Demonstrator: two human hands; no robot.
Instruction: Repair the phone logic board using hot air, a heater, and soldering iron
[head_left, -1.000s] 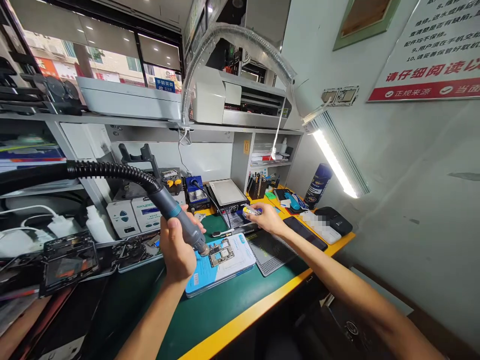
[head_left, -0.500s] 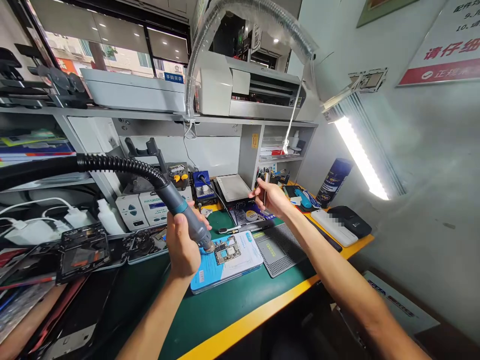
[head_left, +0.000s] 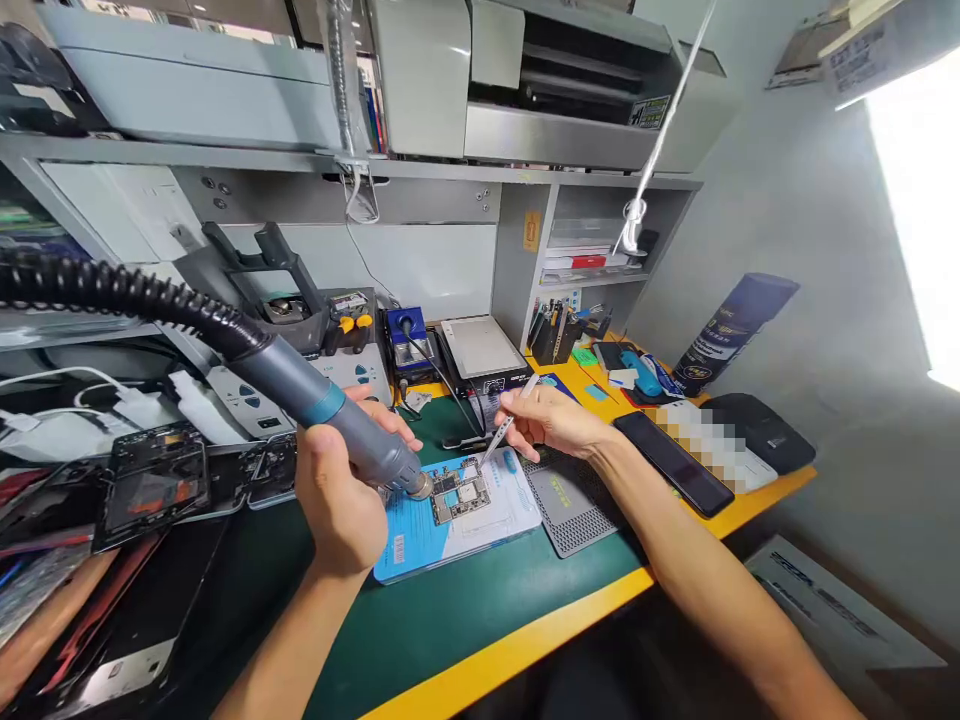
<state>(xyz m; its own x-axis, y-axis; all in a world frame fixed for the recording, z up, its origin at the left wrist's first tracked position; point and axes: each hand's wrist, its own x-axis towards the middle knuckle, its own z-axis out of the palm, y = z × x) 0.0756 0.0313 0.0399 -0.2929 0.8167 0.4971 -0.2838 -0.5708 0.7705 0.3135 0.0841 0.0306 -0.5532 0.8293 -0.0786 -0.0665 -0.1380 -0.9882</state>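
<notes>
My left hand (head_left: 341,500) is wrapped round the grey handle of a hot-air gun (head_left: 315,405) with a black ribbed hose. Its nozzle points down at the left edge of a small circuit board (head_left: 459,490). The board lies on a blue and white pad (head_left: 457,520) on the green mat. My right hand (head_left: 555,420) pinches metal tweezers (head_left: 504,430), whose tips reach down to the board's upper right corner.
A perforated grey mat (head_left: 570,505) lies right of the pad, then a dark phone (head_left: 671,462). Opened phones and parts (head_left: 157,485) crowd the left. Station units (head_left: 405,350), a tool holder (head_left: 555,335) and a blue spray can (head_left: 731,330) stand behind. The yellow bench edge (head_left: 540,640) runs in front.
My right hand came back from the rear of the bench with tweezers and brought their tips to the board. The view tilted down and closer. My left hand kept the hot-air gun over the board.
</notes>
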